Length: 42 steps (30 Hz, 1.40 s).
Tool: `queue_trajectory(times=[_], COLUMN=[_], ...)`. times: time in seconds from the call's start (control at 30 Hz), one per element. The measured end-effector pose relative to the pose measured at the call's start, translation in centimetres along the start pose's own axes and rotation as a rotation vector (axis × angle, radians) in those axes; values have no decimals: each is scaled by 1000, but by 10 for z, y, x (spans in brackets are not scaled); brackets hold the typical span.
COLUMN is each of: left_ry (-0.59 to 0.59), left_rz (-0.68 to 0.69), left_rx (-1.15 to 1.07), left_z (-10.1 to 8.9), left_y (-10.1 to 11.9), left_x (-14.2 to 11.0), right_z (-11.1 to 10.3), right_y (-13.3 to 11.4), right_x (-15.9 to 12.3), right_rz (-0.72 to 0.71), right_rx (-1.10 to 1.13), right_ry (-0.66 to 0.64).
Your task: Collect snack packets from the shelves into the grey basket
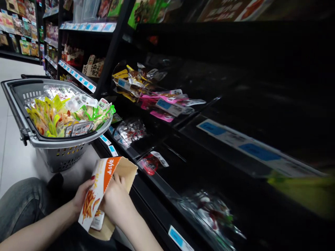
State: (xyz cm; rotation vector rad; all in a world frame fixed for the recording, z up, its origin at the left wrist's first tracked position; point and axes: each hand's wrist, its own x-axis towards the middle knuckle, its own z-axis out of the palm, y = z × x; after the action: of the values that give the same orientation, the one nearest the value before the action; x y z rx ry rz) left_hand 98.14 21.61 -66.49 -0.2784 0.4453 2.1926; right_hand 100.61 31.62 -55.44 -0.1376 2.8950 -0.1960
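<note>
An open-topped cardboard snack box (90, 205), white and orange with a picture of fries-like strips, is tilted above my lap. My left hand (81, 195) grips its left side, thumb on the printed face. My right hand (117, 198) is inside the box opening, fingers curled; its fingertips are partly hidden, and what they hold I cannot make out. A small white packet (97, 220) lies in the lower part of the box, below my right hand.
A grey shopping basket (65, 141) full of packaged snacks stands on the floor at left. To the right, dark shelves hold pink packets (170, 97), yellow packets (131, 76), silvery packets (131, 130), a red packet (150, 164) and clear-wrapped packets (213, 216) behind a price-tag strip (180, 240).
</note>
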Motion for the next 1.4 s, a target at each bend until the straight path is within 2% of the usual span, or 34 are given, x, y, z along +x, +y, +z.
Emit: queue_trajectory(times=[0.13, 0.23, 0.3, 0.37, 0.43, 0.5, 0.63, 0.73, 0.83, 0.93, 1.03, 1.13, 1.2, 1.3, 1.4], left_ry=[-67, -61, -34, -5, 21, 42, 96, 125, 55, -30, -28, -26, -34, -50, -102], left_rz=[-87, -127, -150, -169, -180, -195, -175, -163, -190, -184, -190, -168, -158, -161, -150], left_rx=[2, -25, -27, -19, -7, 0, 14, 28, 13, -15, -19, -25, -35, -56, -76], left_z=[2, 3, 3, 4, 5, 6, 8, 10, 10, 7, 5, 2, 1, 2, 4], left_y=[2, 4, 5, 6, 8, 9, 12, 11, 11, 10, 9, 6, 4, 1, 1], left_x=[-2, -2, -3, -4, -7, -9, -11, -12, -11, -9, -8, -6, -4, 0, 3], right_z=[-16, -26, -25, -19, -11, -5, 0, -4, -9, -14, -15, -14, -15, -27, -55], right_y=[25, 50, 66, 76, 81, 82, 78, 77, 77, 75, 70, 68, 70, 68, 55], right_x=[-26, -43, -44, -39, -31, -24, -22, -28, -35, -40, -42, -43, -43, -42, -36], right_rz=[-72, -145, -181, -194, -149, -78, -74, -114, -55, 73, 143, 181, 166, 57, -93], right_rx=[420, 768, 1036, 1313, 1458, 1452, 1370, 1434, 1451, 1340, 1216, 1234, 1307, 1330, 1145], right_ry=[103, 177, 324, 559, 759, 813, 717, 695, 626, 557, 570, 566, 589, 692, 808])
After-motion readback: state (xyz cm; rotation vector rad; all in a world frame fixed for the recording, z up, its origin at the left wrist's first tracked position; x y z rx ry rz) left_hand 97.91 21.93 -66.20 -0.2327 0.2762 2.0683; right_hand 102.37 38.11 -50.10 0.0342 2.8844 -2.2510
